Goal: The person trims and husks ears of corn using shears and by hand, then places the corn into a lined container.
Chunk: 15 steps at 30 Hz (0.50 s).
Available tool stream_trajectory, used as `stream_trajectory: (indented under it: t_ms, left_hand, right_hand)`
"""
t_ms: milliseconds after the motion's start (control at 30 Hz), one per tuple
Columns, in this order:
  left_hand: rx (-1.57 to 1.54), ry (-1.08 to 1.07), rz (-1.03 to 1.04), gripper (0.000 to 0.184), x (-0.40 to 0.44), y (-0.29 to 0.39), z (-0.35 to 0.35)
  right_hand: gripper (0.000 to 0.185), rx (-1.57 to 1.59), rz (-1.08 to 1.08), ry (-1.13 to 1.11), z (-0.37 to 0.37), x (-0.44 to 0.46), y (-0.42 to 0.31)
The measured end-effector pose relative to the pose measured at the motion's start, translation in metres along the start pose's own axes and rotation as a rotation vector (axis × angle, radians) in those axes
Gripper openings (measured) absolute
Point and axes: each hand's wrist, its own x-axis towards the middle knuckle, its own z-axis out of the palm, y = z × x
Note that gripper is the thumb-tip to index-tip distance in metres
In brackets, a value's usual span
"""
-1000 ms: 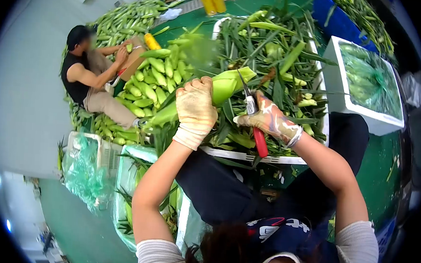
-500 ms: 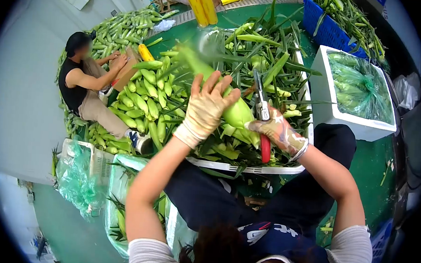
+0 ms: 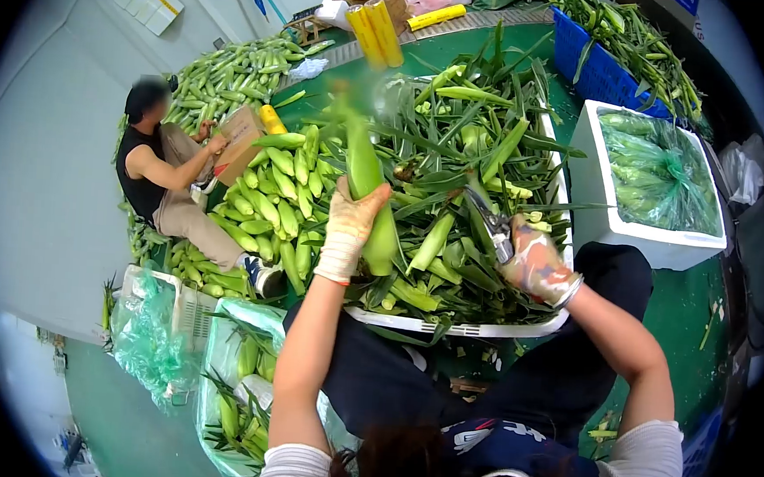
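Left hand (image 3: 354,219) wrapped round a plump green corn ear (image 3: 383,241), tip blurred, over the left side of the leaf-filled white crate (image 3: 455,329); right hand (image 3: 533,267) gripping shears (image 3: 490,224), open air between. Long leaves overhang the crate's right rim towards a foam box (image 3: 661,245), and a corn pile (image 3: 266,203) crowds the left, a seated co-worker (image 3: 147,167) beyond.

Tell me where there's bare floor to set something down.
Mostly bare: the right floor patch, nearer than the white foam box, beside the right knee, with some scraps; and the lower-left floor patch, left of the plastic-lined box. Crowded: the husk-filled crate and corn pile near the held ear.
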Motion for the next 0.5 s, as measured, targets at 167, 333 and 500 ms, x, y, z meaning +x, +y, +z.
stream_trajectory:
  t_ms: [167, 333, 500]
  left_hand:
    - [0.498, -0.013, 0.251, 0.052, -0.001, -0.003, -0.011]
    - [-0.188, -0.113, -0.148, 0.039, -0.014, 0.003, 0.001]
    - [0.767, -0.264, 0.119, 0.046, -0.051, 0.043, 0.009]
  right_hand:
    - [0.061, -0.106, -0.219, -0.077, -0.034, 0.007, -0.020]
    - [0.071, 0.317, -0.211, -0.353, -0.022, 0.029, -0.038]
    - [0.063, 0.547, -0.318, -0.474, -0.025, 0.055, -0.026]
